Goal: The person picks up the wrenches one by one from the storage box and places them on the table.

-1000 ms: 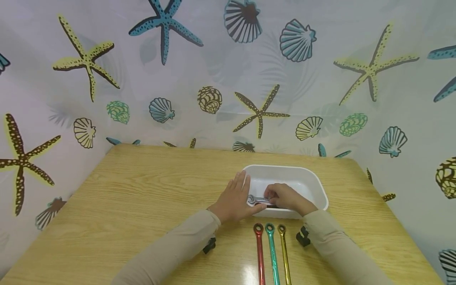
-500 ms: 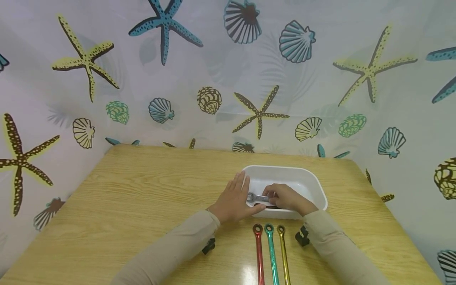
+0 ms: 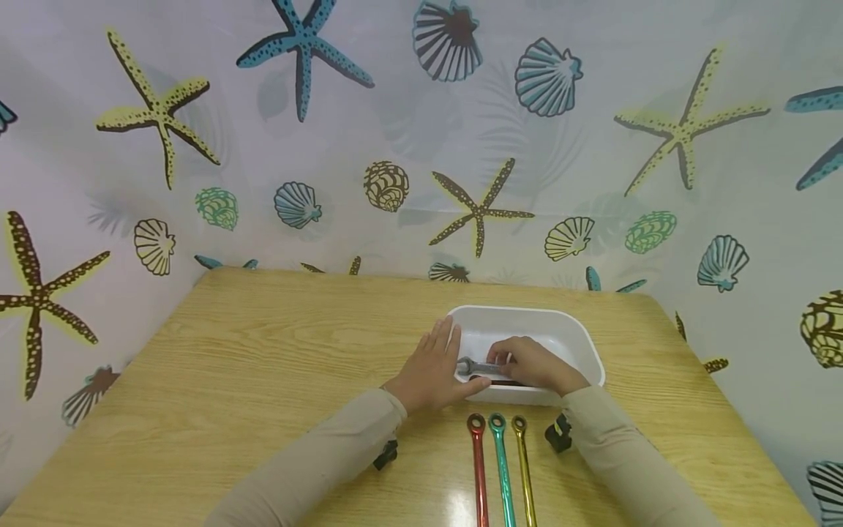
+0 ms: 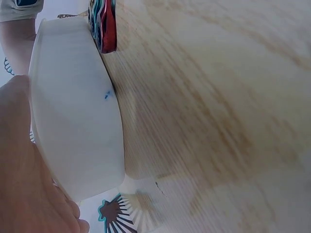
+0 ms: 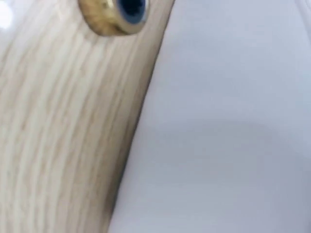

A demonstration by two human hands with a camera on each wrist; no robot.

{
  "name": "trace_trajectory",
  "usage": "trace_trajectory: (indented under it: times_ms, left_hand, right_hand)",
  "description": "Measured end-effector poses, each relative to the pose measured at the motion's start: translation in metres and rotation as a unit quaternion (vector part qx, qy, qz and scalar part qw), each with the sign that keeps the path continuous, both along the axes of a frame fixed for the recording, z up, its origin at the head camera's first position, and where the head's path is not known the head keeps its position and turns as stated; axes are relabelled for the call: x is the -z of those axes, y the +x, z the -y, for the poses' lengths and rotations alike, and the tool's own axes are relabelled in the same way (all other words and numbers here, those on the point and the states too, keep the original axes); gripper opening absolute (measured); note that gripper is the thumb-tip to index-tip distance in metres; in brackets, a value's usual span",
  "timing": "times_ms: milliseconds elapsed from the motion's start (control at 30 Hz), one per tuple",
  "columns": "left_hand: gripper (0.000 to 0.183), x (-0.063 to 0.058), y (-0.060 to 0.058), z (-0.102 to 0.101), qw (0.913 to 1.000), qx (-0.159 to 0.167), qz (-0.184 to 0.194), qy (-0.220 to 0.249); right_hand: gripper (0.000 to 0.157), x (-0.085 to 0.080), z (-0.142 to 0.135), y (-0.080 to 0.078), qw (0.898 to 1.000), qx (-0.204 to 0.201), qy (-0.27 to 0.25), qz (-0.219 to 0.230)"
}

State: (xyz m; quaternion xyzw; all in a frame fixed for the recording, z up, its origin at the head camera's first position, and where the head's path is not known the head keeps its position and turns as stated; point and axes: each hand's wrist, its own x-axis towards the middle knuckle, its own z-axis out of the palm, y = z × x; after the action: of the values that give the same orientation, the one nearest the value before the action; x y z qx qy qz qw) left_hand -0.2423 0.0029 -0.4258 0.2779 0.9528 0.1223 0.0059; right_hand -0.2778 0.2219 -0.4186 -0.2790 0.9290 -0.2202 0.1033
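Observation:
In the head view my right hand (image 3: 530,362) reaches into a white plastic bin (image 3: 585,351) and pinches a silver wrench (image 3: 476,367) between thumb and fingers. The wrench's open end points left; its other end is hidden by the hand. A dark reddish-brown strip (image 3: 502,383) shows below it along the bin's near wall. My left hand (image 3: 431,368), fingers straight, rests against the bin's left end, its thumb over the near rim. The left wrist view shows this hand (image 4: 34,165) along the bin wall (image 4: 75,107). Only the bin's outer wall (image 5: 218,121) fills most of the right wrist view.
On the table (image 3: 263,351) in front of the bin, a red wrench (image 3: 479,468), a green wrench (image 3: 503,468) and a yellow wrench (image 3: 525,468) lie side by side, ring ends toward the bin. A curtain (image 3: 395,110) printed with starfish and shells surrounds the table.
The silver wrench has tilted and shifted slightly in my right hand's pinch, and that hand has moved a little. My left hand stays in place.

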Motion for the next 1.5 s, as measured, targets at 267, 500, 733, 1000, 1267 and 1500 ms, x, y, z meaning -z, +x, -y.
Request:
trace_trajectory:
  times_ms: [267, 500, 733, 1000, 1267, 1500]
  left_hand:
    - [0.103, 0.000, -0.002, -0.001, 1.0000, -0.007, 0.004, 0.002]
    - [0.103, 0.001, -0.002, -0.002, 0.9999, -0.008, 0.004, -0.007]
    - [0.104, 0.001, -0.001, -0.003, 0.9999, -0.011, 0.001, -0.011]
    - [0.105, -0.002, 0.000, -0.003, 0.9998, -0.016, 0.011, -0.007]
    - [0.105, 0.001, -0.001, -0.002, 0.9999, -0.012, 0.006, -0.004]
    - [0.106, 0.002, -0.001, -0.002, 0.9999, -0.012, 0.007, -0.001]
  right_hand:
    - [0.031, -0.011, -0.003, -0.002, 0.999, 0.019, -0.001, -0.030]
    - [0.025, -0.020, -0.007, 0.003, 0.998, 0.046, -0.014, -0.030]
    - [0.022, -0.031, -0.011, 0.009, 0.996, 0.080, -0.026, -0.030]
    - [0.018, -0.050, -0.011, 0.025, 0.995, 0.089, -0.049, -0.023]
    - [0.016, -0.061, -0.016, 0.044, 0.991, 0.104, -0.081, -0.004]
    - [0.018, -0.061, -0.025, 0.059, 0.981, 0.123, -0.142, 0.056]
